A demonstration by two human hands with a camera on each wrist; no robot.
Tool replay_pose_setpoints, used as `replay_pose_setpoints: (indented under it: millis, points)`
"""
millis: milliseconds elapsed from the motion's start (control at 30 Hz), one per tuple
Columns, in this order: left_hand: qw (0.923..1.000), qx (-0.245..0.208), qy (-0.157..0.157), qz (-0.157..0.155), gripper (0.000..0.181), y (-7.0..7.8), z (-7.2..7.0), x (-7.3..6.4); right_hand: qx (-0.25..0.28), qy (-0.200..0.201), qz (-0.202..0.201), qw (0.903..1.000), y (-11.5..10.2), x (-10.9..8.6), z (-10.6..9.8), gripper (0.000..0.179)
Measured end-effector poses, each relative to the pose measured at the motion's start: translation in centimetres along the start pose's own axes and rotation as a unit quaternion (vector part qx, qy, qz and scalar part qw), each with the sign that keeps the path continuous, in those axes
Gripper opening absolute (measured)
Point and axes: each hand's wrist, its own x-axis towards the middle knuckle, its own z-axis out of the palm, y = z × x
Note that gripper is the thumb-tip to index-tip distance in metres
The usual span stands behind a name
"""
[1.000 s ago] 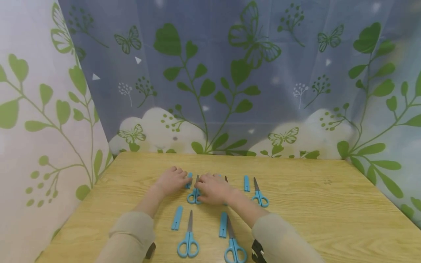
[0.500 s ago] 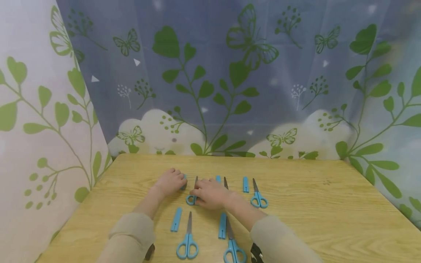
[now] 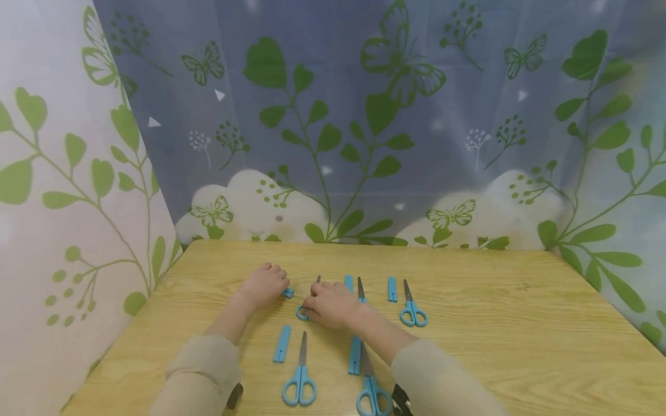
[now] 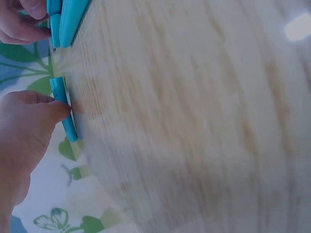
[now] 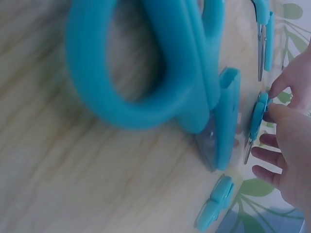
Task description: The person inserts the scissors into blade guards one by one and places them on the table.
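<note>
The right hand (image 3: 333, 306) pinches, between thumb and fingers, a pair of scissors with light-blue plastic handles and grey metal blades (image 5: 256, 119); I cannot tell whether it touches the yellow wood-grain table (image 3: 494, 335). Left of these pinched scissors, and apart from the right hand, the left hand (image 4: 26, 131) pinches a flat, narrow, light-blue plastic sheath (image 4: 69, 128). Right of the pinched scissors lie 2 similar pairs: the near-right pair (image 3: 361, 288), partly hidden by the right hand, and the far-right pair (image 3: 413, 313). Nearer the person than the pinched scissors lie 2 more: the front-left pair (image 3: 300, 378) and the front-right pair (image 3: 369, 388). Each of these 4 has 1 light-blue sheath just left of it.
</note>
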Motion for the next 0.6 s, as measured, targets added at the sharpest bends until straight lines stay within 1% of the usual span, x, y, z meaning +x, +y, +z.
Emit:
replay_pose_setpoints:
  millis: [100,167,200,300,367,467,533,600]
  points:
    - [1.0,0.002,0.0,-0.002,0.01,-0.04,-0.02,-0.21,-0.013,0.001,0.012,0.9998,-0.2,0.12,0.0,0.026]
    - [1.0,0.006,-0.003,-0.004,0.012,-0.02,-0.09,-0.36,-0.014,0.001,0.026,0.9996,-0.29,0.16,-0.02,0.025]
    - [1.0,0.007,0.0,-0.004,0.012,-0.03,-0.12,-0.41,-0.015,0.001,0.034,0.9993,-0.31,0.17,-0.01,0.024]
    - [0.9999,0.009,0.005,-0.004,0.013,-0.04,-0.27,-0.58,-0.001,-0.004,0.067,0.9977,-0.3,0.19,0.13,0.027]
    - [1.0,0.005,0.007,-0.004,0.013,-0.06,-0.35,-0.66,0.015,-0.01,0.091,0.9956,-0.19,0.21,0.29,0.033]
    - [1.0,-0.007,0.0,-0.007,0.013,-0.13,-0.39,-0.81,0.038,-0.019,0.122,0.9917,0.0,0.19,0.54,0.041]
    - [0.9999,-0.013,-0.005,-0.008,0.013,-0.16,-0.36,-0.89,0.049,-0.02,0.131,0.9899,0.11,0.12,0.55,0.043]
    - [0.9998,-0.017,-0.009,-0.009,0.012,-0.18,-0.34,-1.0,0.049,-0.02,0.132,0.9899,0.19,0.04,0.56,0.042]
